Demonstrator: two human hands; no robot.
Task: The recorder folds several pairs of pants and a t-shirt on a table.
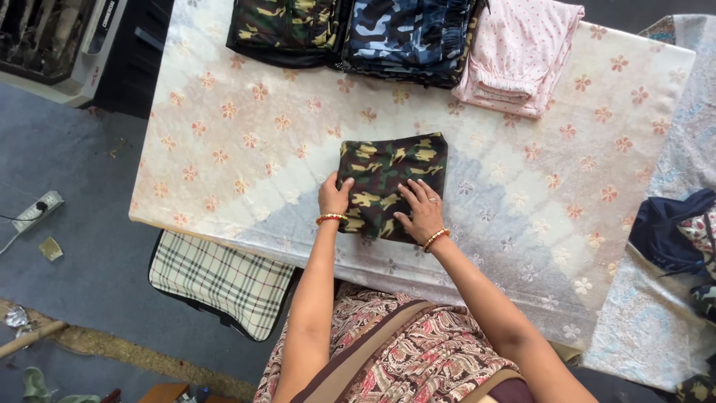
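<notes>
A counter (pixel 246 160) covered in a pale flowered cloth held a folded green camouflage garment (pixel 391 183) at its middle. Along its far edge lay green camouflage (pixel 287 26), blue camouflage (pixel 410 37) and pink dotted (pixel 518 52) folded piles.

Green camouflage garment (pixel 391 179), floral cream tablecloth (pixel 246 149)
</notes>
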